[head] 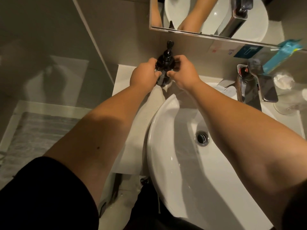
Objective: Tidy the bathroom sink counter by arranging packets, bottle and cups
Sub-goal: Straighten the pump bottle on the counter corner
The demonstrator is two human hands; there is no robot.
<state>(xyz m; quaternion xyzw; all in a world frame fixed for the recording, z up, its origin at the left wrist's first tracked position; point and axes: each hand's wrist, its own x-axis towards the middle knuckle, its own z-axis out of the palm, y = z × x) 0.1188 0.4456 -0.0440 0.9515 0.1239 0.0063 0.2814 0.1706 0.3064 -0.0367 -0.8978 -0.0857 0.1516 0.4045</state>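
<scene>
A dark pump bottle point(49, 63) stands upright at the back left corner of the white counter point(123, 83), close to the wall. My left hand point(144, 74) grips its left side and my right hand point(182, 73) grips its right side, fingers curled around the body. The pump head point(169, 43) sticks up above both hands. A blue packet point(282, 53) leans against the wall at the far right. A clear glass cup point(287, 90) stands on the counter right of the faucet. A white packet point(227, 87) lies flat behind the basin.
A white oval basin point(166, 146) with a metal drain point(202, 136) fills the middle. A chrome faucet point(255, 87) rises behind it. A mirror point(207, 14) hangs above. A glass partition and shower floor lie to the left.
</scene>
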